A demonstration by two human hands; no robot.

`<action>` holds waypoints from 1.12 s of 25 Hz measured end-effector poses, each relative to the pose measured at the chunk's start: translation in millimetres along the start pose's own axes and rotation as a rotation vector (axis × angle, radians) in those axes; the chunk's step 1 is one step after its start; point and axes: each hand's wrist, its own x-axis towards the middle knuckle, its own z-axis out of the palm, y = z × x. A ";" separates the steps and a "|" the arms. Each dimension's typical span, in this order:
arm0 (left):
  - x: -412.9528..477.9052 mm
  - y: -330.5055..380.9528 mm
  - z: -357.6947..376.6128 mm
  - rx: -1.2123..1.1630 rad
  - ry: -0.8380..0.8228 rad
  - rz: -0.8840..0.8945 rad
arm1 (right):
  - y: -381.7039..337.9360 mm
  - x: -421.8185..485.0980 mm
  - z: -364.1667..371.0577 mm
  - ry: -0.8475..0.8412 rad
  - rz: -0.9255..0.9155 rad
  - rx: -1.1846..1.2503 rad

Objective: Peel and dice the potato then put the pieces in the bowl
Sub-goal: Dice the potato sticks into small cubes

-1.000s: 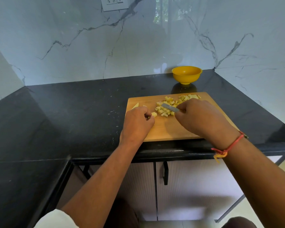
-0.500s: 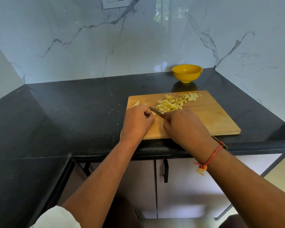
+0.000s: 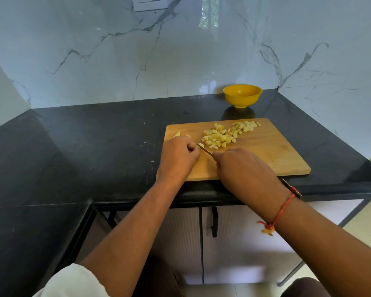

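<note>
Now | left hand (image 3: 178, 157) apparently pinches potato piece (image 3: 200, 145) | right hand (image 3: 244, 168) grips knife (image 3: 206, 151) beside it

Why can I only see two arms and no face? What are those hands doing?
The camera sits on the person's head and looks down, so you see only their own arms. There is one picture, taken from that spot. The left hand pinches a small potato piece on the wooden board. The right hand grips a knife, with its blade at that piece. Just beyond lies a heap of potato cubes. A yellow bowl stands on the black counter near the wall. No cubes show inside it.
</note>
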 end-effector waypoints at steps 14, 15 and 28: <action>-0.8 -0.5 -1.2 0.002 -0.006 0.026 | 3.7 -14.9 -18.0 0.146 0.126 0.207; -0.8 -0.6 -0.7 0.006 -0.005 0.020 | 1.2 -14.2 -17.2 0.152 0.126 0.208; 3.0 -7.0 2.0 0.007 0.003 0.020 | -9.6 10.2 1.9 0.031 0.104 0.179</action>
